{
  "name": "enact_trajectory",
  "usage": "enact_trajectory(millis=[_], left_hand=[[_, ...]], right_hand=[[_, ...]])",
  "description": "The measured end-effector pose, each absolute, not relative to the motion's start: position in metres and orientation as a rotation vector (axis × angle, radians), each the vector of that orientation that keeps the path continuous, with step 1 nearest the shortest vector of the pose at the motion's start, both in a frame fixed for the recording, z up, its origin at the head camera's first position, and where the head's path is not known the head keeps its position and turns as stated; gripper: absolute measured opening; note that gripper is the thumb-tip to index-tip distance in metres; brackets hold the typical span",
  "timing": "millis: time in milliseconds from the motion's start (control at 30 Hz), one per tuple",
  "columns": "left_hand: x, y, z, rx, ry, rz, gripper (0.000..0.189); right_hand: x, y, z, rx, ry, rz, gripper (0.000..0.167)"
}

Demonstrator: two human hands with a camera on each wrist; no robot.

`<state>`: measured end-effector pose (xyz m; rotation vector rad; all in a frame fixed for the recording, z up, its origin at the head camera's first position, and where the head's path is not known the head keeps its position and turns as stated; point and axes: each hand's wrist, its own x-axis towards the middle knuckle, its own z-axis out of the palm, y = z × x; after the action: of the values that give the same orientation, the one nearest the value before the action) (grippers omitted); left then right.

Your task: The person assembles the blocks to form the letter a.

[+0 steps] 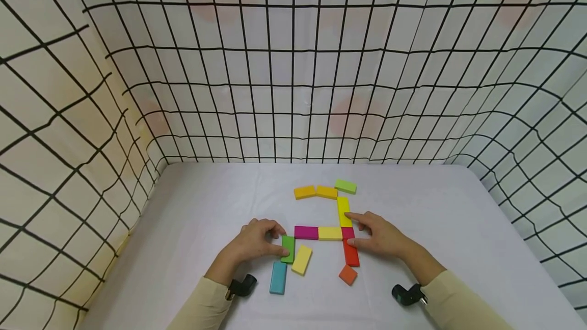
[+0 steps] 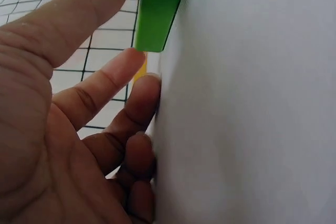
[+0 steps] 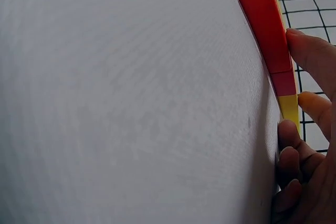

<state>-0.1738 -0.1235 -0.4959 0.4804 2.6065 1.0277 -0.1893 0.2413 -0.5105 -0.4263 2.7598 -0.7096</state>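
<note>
My left hand [image 1: 257,240] pinches a green block [image 1: 288,249] by its two ends, thumb at the near end and index fingertip at the far one. In the left wrist view the other fingers curl loosely beside the green block [image 2: 156,19]. A magenta block [image 1: 306,232] and a pale yellow block [image 1: 329,234] form a row to its right. That row meets a column made of a yellow block [image 1: 343,205], a crimson block [image 1: 348,233] and a red block [image 1: 352,257]. Along this column my right hand [image 1: 382,236] touches yellow with its index finger and red with its thumb.
A blue block [image 1: 277,279] and a loose pale yellow block [image 1: 302,261] lie near the left hand. An orange-red block [image 1: 348,275] sits below the column. Two orange blocks [image 1: 304,192] and a light green block [image 1: 346,186] lie farther back. Black netting surrounds the white table [image 1: 206,187].
</note>
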Motion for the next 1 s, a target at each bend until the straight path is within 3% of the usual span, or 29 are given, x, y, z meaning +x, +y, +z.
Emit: enact_trajectory(millis=[233, 433, 1000], left_hand=[[-0.167, -0.12, -0.489, 0.604, 2.617, 0.994, 0.044], [-0.154, -0.104, -0.478, 0.764, 2.696, 0.675, 0.048], [-0.134, -0.073, -0.475, 0.683, 2.8, 0.465, 0.054]], right_hand=[[-0.188, 0.241, -0.51, -0.387, 2.758, -0.693, 0.077], [-0.188, 0.241, -0.511, -0.382, 2.758, -0.693, 0.077], [-0.187, 0.237, -0.507, -0.368, 2.751, -0.707, 0.078]])
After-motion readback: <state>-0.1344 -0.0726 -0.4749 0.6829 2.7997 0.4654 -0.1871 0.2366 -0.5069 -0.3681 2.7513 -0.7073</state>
